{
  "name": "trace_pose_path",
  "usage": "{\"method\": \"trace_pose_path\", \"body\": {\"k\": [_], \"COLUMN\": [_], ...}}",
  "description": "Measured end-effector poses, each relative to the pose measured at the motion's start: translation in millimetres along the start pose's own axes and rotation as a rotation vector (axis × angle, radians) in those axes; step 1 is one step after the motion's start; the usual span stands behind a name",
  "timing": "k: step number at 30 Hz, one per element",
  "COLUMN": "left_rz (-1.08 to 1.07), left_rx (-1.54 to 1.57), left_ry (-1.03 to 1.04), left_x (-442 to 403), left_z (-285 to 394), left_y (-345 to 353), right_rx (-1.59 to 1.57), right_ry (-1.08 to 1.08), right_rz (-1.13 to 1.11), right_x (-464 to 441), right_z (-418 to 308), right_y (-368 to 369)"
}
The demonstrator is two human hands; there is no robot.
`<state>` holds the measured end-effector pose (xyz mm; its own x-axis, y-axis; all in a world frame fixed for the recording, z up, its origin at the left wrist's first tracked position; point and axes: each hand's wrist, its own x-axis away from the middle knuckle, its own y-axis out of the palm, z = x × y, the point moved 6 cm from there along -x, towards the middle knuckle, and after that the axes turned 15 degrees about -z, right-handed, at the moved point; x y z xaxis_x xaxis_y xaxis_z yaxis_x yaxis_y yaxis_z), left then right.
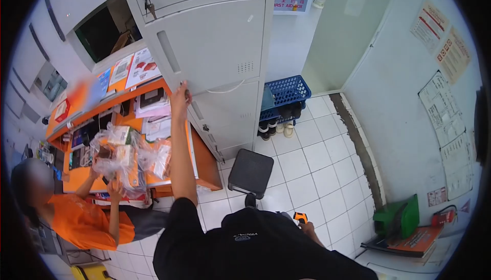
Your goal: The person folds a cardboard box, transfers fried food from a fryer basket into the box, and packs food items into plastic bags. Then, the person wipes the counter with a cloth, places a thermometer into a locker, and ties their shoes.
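Note:
My left hand (181, 98) reaches up to the edge of a grey metal locker's middle door (215, 45). Its fingers are closed around the small dark lock there; whether a key is in it I cannot tell. That door looks closed, with a long recessed handle above my hand. A bunch of keys (149, 5) hangs from the lock of the door above, and another lock (205, 127) sits on the door below. Low at my right side, my right hand (309, 230) grips an orange-and-black handheld device (300, 217), partly hidden by my black shirt.
A co-worker in an orange shirt (87, 226) handles plastic-bagged boxes (123, 152) at the orange counter (207, 172) on the left. A black stool (250, 172) stands before the locker. Beyond it is a blue shoe rack (291, 91); a green bin (399, 217) stands right.

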<state>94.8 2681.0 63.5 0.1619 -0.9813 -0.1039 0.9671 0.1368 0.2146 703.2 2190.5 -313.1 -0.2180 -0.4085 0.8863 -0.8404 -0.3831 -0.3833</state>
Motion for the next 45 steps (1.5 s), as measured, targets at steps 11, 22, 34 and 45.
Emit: {"method": "trace_pose_path", "body": {"k": [11,22,34,45], "left_rz": [-0.158,-1.299,-0.623,-0.375], "left_rx": [-0.419,-0.593,-0.243,-0.122], "left_ry": [0.073,0.056,0.237,-0.056], "left_x": [217.1,250.7,234.1,235.2], "left_z": [32.4,21.4,69.1,1.9], "left_y": [170.0,253.7,200.9,145.3], "right_rx": [0.438,-0.476,-1.024,-0.683], "right_ry": [-0.535,-1.245,-1.543,-1.39], "right_rz": [-0.403,-0.908,-0.416,0.134], "right_x": [-4.2,193.3,302.6,199.9], "right_z": [-322.4,-566.6,-787.6,-867.7], "right_y": [8.8,67.1,-75.8,-126.1]}}
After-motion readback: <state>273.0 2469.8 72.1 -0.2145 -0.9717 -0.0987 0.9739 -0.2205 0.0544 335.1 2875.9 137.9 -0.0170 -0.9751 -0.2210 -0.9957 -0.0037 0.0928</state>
